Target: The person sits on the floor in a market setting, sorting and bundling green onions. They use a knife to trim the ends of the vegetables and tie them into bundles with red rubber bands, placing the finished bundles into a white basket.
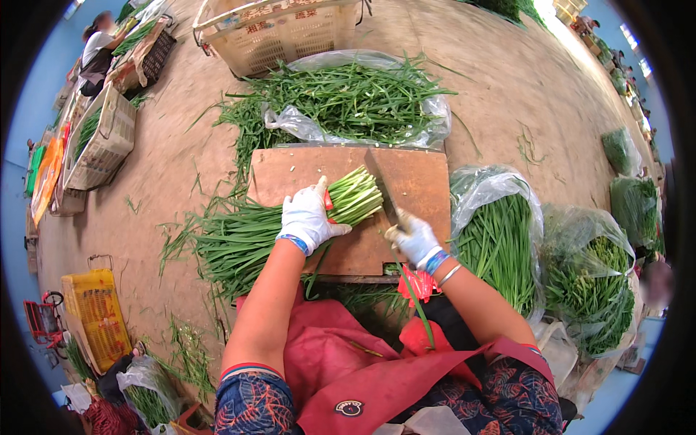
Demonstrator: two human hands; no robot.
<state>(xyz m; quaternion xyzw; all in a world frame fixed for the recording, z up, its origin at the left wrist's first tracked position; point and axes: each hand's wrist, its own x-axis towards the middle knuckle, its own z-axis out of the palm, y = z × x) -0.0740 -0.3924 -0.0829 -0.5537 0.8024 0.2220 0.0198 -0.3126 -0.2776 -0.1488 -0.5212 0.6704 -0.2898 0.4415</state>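
Observation:
My left hand (308, 213), in a white glove, grips a bunch of garlic chives (239, 234) around its red band (328, 200). The pale cut ends (356, 196) point right, and the long green leaves trail off the left side of a wooden board (418, 179). My right hand (417, 239), also gloved, holds a knife (383, 187) by its handle. Its blade stands just right of the stem ends and points away from me. Whether the edge touches the stems I cannot tell. A loose green leaf (416, 302) hangs below my right hand.
Beyond the board lies a heap of leaf trimmings (348, 100) on clear plastic, before a large plastic crate (283, 38). Bags of chives (497, 244) and greens (592, 288) stand at right. Red strips (418, 283) hang at the board's near edge. Another person (98, 54) works far left.

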